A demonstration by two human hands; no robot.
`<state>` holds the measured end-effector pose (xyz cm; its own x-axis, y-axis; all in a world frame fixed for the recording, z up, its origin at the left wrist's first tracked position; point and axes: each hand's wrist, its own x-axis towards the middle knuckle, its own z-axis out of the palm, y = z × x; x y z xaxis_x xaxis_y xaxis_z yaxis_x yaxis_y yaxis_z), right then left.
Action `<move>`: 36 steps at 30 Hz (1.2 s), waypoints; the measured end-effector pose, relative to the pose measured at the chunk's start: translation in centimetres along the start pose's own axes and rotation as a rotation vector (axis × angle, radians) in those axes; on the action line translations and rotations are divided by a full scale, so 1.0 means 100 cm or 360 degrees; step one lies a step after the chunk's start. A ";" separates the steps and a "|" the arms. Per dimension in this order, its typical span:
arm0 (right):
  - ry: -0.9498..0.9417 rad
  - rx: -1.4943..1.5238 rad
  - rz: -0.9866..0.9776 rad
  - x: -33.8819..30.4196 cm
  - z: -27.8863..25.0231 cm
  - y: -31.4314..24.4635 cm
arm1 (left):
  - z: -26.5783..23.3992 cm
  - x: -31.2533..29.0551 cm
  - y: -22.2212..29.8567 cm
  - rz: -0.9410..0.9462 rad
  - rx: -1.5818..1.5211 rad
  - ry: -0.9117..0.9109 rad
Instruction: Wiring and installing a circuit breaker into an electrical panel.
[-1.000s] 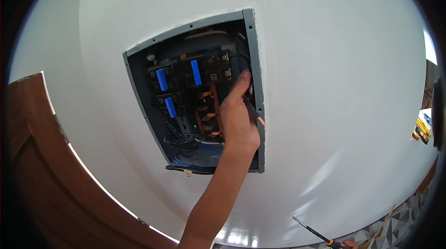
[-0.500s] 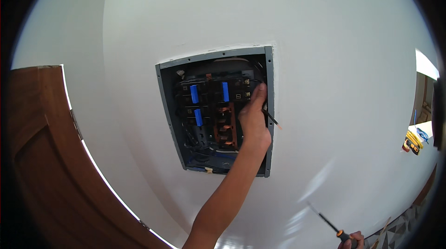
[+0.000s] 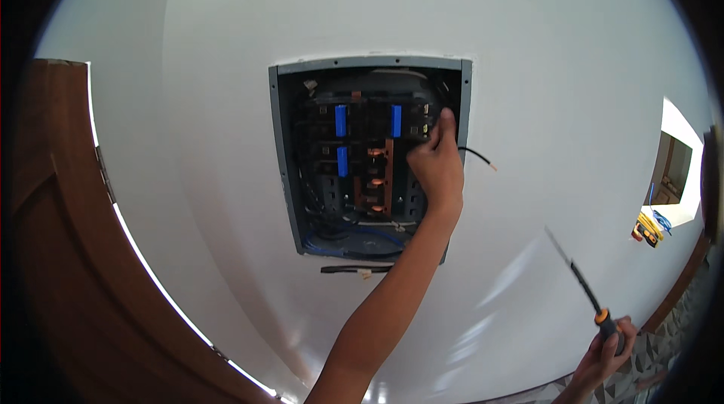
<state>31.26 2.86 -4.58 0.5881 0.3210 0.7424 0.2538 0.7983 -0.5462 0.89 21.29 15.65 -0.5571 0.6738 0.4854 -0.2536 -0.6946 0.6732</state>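
Observation:
A grey electrical panel box [image 3: 285, 170] is set into the white wall. My left hand [image 3: 439, 166] reaches into its right side, fingers closed around a black wire [image 3: 477, 154] whose bare copper end sticks out past the right rim. Beside the fingertips is a black circuit breaker with a blue switch [image 3: 396, 121]. More breakers with blue switches [image 3: 341, 120] line the left side. Copper bus bars [image 3: 389, 178] show below the right breaker. At the lower right, my right hand [image 3: 615, 344] grips a screwdriver [image 3: 603, 319] with an orange-and-black handle, its tip pointing up and left, away from the panel.
Black and blue wires [image 3: 388, 235] lie in the box's bottom, and a black cable piece [image 3: 354, 270] sticks out at its lower edge. A brown wooden door [image 3: 68, 238] stands at left. Yellow tools [image 3: 647, 229] and blue wire [image 3: 662, 221] sit by a wall opening at right.
My right hand has risen with the screwdriver, bringing more of the hand into view. My left hand stays at the panel's right side with the black wire. The view has shifted slightly.

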 end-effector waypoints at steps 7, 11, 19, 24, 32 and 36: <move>-0.0012 -0.0102 -0.0457 0.042 0.071 -0.056 | 0.004 -0.010 -0.002 0.0213 0.0263 -0.0016; -0.0336 -0.0120 -0.0734 0.065 0.093 -0.073 | 0.002 -0.002 -0.009 0.0116 -0.0045 -0.0089; -0.0302 -0.0346 -0.1085 0.081 0.145 -0.103 | 0.014 -0.007 0.003 -0.0005 -0.0119 0.0174; -0.0243 -0.0301 -0.0879 0.074 0.157 -0.100 | 0.016 -0.009 0.015 -0.0028 0.0095 0.0328; -0.0212 -0.0357 -0.1069 0.084 0.177 -0.113 | 0.006 -0.019 -0.018 0.0689 0.0303 -0.0047; -0.0267 -0.0372 -0.1191 0.094 0.173 -0.118 | -0.003 -0.029 -0.013 0.1013 0.0585 -0.0282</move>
<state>20.47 5.25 15.57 0.0794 -0.1703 0.9822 0.7004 0.7107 0.0666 2.59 20.17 13.18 -0.3647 0.2225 0.9042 0.3719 -0.8554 0.3605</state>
